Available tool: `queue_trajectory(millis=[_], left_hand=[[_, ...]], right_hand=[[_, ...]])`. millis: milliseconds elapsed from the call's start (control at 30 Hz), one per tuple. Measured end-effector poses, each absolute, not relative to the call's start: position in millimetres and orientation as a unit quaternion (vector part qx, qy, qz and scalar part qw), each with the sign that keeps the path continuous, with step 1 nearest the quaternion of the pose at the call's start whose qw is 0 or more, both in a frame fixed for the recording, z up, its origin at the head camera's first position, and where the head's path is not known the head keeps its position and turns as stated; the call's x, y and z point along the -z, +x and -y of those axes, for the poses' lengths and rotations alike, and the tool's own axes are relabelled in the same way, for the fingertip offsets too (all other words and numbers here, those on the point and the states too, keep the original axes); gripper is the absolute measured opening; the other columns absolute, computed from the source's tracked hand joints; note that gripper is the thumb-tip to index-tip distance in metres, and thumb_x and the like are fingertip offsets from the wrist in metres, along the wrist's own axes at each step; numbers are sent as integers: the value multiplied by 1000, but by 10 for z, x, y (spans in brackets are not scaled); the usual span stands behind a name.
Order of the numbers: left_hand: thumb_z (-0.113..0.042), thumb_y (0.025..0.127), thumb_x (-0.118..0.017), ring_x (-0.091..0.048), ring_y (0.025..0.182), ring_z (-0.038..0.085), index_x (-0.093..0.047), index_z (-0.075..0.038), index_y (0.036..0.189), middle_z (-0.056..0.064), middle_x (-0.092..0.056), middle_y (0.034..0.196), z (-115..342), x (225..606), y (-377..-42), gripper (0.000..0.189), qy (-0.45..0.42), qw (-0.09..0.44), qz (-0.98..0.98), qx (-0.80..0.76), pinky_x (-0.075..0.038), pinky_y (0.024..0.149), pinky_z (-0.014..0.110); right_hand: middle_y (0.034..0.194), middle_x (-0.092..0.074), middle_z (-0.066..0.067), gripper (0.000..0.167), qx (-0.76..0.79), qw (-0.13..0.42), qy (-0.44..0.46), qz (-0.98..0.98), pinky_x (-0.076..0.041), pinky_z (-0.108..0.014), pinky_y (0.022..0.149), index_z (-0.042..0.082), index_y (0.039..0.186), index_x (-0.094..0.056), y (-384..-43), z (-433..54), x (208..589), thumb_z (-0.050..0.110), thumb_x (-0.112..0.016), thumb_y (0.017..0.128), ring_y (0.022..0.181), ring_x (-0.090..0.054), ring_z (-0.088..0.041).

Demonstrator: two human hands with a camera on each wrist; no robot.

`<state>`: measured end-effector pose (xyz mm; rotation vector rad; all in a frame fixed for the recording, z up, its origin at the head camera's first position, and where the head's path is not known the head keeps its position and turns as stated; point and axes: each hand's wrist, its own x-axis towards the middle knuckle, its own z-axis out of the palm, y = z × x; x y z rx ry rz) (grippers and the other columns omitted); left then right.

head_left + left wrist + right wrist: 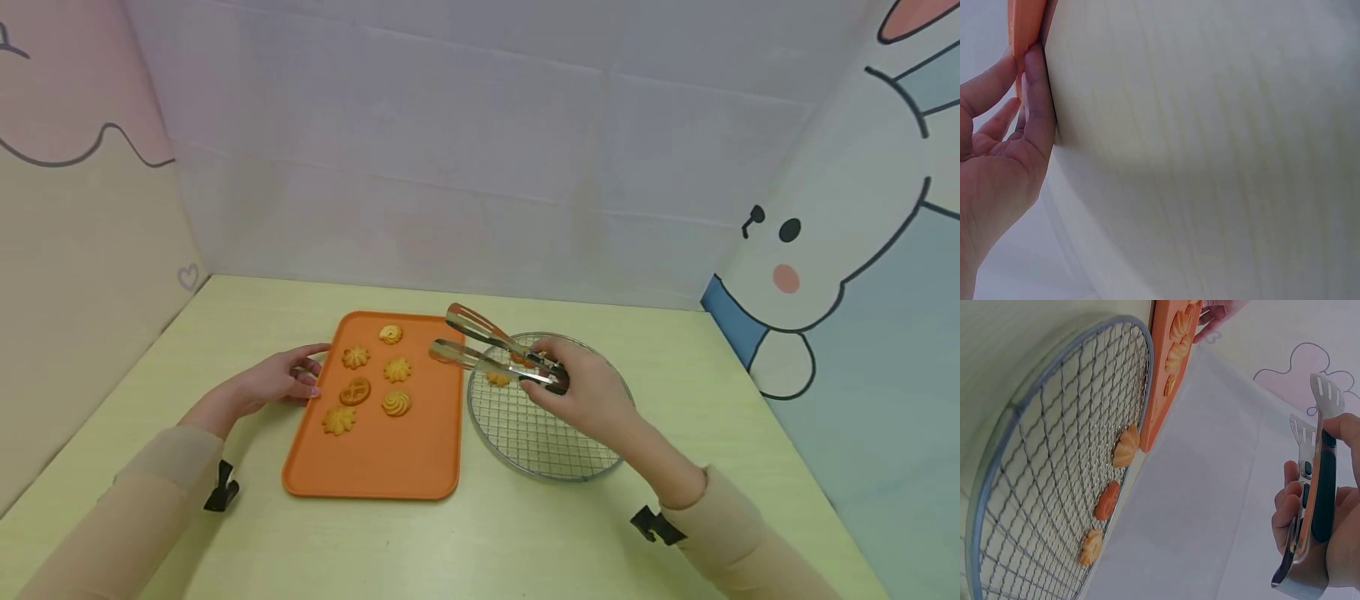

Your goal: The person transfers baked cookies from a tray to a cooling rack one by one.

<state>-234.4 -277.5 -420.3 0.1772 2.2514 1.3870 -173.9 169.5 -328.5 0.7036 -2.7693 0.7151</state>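
My left hand [273, 379] pinches the left edge of an orange tray [375, 471], thumb and fingers on its rim. On the tray lie several cookies, among them a swirl cookie [397, 403], a pretzel-shaped one [355, 391] and a flower-shaped one [340, 420]. My right hand [588, 392] grips metal tongs [1324, 494] with slotted heads and dark handle pads. Their tips stand apart with nothing between, overlapping the tray's right edge in the head view. Below is a round wire rack [540, 433]; a ridged cookie [1127, 447], a reddish one [1107, 500] and another [1091, 547] rest near its far rim.
Tray and rack stand side by side on a pale wood-grain table [525, 542]. A whitish cloth wall [450, 167] rises behind the table. Panels with cartoon drawings flank it, a rabbit [810, 242] on the right one.
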Motion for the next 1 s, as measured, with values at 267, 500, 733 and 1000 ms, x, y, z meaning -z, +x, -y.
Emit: queue_trajectory(millis=[267,500,733,1000], left_hand=[[-4,86,-66,-47,90,20,-15,-3,150,17,-37,115,2783,4211,-2357,82,66,242,-826,-505,-50,71,26],[-4,86,-66,-47,90,19,-15,-3,150,17,-37,114,2775,4210,-2365,82,65,243,-825,-505,-51,71,26],[-3,86,-65,-47,91,20,-15,-3,150,17,-37,115,2713,4163,-2261,82,55,243,-825,-507,-52,72,26],[-2,86,-65,-47,90,20,-14,-2,150,18,-37,115,2653,4102,-2146,83,49,241,-824,-510,-52,72,26]], right_hand=[[72,-52,7,43,-267,73,221,935,-32,-23,45,19,120,-57,-1677,-1496,3426,37,-70,83,52,-40,-7],[76,-52,13,42,-257,59,223,938,-27,-22,45,20,118,-57,-1663,-1322,3615,39,-69,84,51,-38,-4],[83,-60,10,43,-238,44,231,942,-34,-21,46,19,119,-56,-1604,-1236,3723,41,-67,84,59,-49,-4],[87,-64,5,44,-220,21,230,948,-39,-22,46,18,120,-56,-1552,-1160,3823,42,-66,85,66,-57,-8]])
